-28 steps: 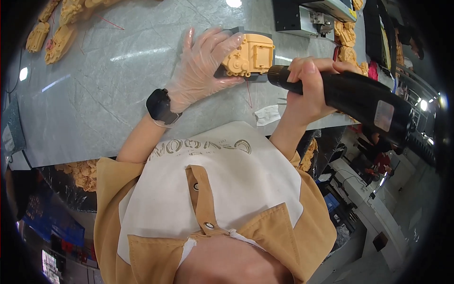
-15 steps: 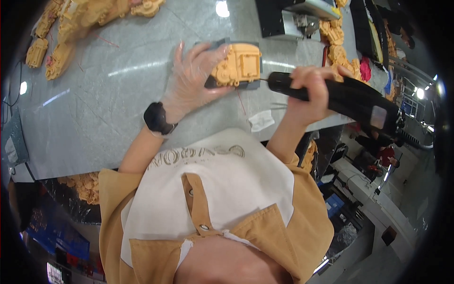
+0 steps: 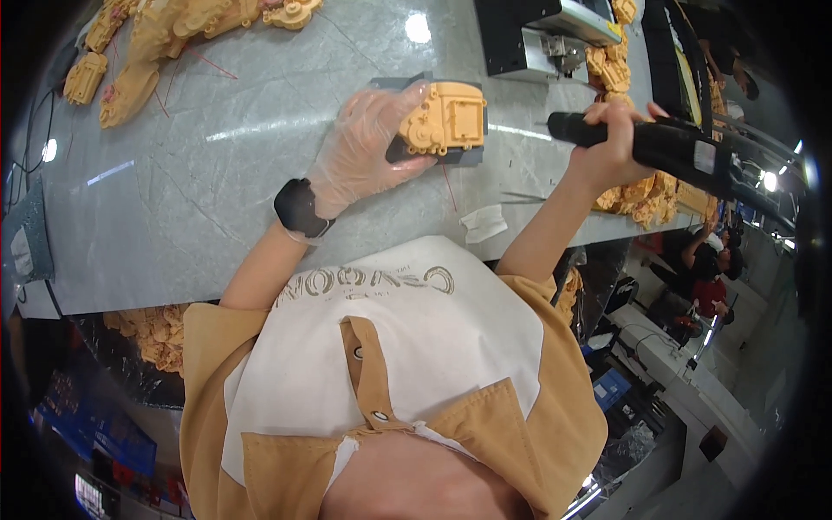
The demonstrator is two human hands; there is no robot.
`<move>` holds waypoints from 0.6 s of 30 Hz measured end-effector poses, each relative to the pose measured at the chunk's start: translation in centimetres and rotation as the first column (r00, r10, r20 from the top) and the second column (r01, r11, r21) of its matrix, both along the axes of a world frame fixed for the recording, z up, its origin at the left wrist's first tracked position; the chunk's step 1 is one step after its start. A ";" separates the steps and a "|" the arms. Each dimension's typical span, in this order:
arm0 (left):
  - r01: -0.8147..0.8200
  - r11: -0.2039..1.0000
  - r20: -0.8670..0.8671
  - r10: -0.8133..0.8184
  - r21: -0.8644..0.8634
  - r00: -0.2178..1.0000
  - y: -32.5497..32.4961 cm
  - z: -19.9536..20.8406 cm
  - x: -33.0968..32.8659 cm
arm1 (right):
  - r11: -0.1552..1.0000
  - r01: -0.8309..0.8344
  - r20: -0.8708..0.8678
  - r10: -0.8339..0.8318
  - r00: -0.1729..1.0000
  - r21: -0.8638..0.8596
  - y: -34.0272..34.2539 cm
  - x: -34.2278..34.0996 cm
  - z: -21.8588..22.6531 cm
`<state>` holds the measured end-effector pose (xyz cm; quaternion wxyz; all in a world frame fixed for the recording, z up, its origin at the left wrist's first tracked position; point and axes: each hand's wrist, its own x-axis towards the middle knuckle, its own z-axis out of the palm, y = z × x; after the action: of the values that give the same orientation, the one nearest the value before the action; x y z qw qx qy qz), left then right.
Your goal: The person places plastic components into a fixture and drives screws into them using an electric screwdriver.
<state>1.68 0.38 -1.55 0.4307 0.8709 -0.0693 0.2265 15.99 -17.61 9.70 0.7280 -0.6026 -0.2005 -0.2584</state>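
Two hands occupied; right hand [image 3: 614,143] has its fingers around the black power driver [image 3: 672,154], now pulled well apart from the yellow housing [image 3: 457,117], so tool work there seems paused; gloved left hand's [image 3: 371,143] fingers clasp the housing atop a dark block [image 3: 465,159] on the counter [image 3: 234,204].

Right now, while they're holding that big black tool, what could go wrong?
The black tool in the right hand points toward the gloved left hand, so it might poke that hand if it slipped. The orange part could also shift on its dark block if the left hand loosened.
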 end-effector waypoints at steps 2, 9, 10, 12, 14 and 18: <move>-0.006 1.000 -0.002 0.006 0.026 1.000 0.0 -0.2 -0.5 | 0.999 0.031 0.098 -0.034 0.995 0.026 0.6 1.7 1.0; -0.020 0.998 -0.038 0.023 0.058 0.999 0.0 0.4 -0.2 | 0.994 0.111 0.166 -0.108 0.980 -0.008 0.8 9.5 1.3; -0.020 0.998 -0.036 0.022 0.061 0.999 0.0 0.4 -0.3 | 0.985 0.148 0.146 -0.134 0.980 -0.085 0.7 9.5 1.1; -0.027 0.997 -0.025 0.029 0.076 0.999 0.0 0.4 -0.2 | 0.994 0.100 0.081 -0.096 0.992 -0.037 0.6 8.6 0.2; -0.013 0.998 -0.008 0.013 0.057 1.000 0.0 0.4 -0.3 | 0.998 0.062 0.031 -0.062 0.998 0.004 0.2 6.9 -0.3; -0.013 0.999 0.005 0.013 0.032 1.000 -0.1 1.0 0.1 | 0.989 0.061 0.126 -0.078 0.989 0.133 0.8 6.6 0.9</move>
<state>1.77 0.27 -0.53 0.4151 0.8776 -0.0683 0.2300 22.59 -16.85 10.60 0.7412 -0.5427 -0.2094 -0.3351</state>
